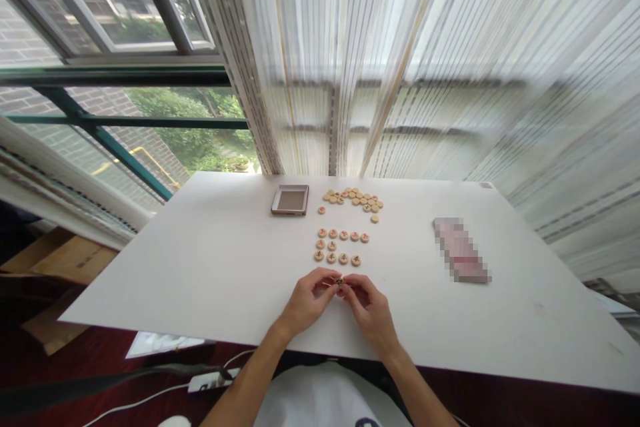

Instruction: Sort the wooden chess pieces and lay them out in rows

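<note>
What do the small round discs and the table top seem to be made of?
The discs, like the held disc between left hand and right hand, look like pale wood: matt, tan, with red or dark marks. The table top looks like smooth white board, perhaps laminate; I cannot tell.

The person's left forearm (253,377) and right forearm (417,390) are bare along all of their visible length, as are the left hand (306,305) and the right hand (373,315), both slender with long fingers. Between the arms shows a white top (320,393), worn on the body, of smooth and plain cloth. A small dark printed mark (367,422) sits at its lower edge, cut off by the frame
</note>
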{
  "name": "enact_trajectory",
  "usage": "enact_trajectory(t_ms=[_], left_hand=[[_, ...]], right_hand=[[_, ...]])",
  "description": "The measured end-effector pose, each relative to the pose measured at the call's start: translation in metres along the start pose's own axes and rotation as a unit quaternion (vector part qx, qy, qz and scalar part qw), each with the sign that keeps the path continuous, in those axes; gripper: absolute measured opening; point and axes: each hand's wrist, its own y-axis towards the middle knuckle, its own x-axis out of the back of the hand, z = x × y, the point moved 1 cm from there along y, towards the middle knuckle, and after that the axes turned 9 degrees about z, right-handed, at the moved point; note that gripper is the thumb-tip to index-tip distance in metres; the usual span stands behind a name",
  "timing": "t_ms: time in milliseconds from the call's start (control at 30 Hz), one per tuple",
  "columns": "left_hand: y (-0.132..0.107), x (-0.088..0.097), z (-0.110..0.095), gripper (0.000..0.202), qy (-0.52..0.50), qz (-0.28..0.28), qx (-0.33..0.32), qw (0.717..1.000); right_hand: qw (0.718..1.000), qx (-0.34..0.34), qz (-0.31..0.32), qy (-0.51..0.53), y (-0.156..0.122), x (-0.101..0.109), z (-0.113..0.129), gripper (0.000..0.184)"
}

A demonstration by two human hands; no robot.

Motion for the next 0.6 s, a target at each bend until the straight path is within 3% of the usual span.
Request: enact_trajectory(t_ms=[233,467,600], left_hand=[[-0.001,-0.002,-0.008,0.024,0.016,0.011,-0.014,1.000],[0.004,-0.004,-0.002,0.020,-0.024,-0.033,0.010,0.999],[0.008,0.008,0.005,0.026,-0.073,-0.065,0.043,0.994]], right_hand=[[1.000,-0.007,0.004,0.013,-0.001,0.000,-0.001,0.017],[1.000,-0.011,0.000,0.004,-0.001,0.001,0.005,0.019],[1.000,-0.022,0.002,-0.009,-0.001,0.001,0.004,0.021]])
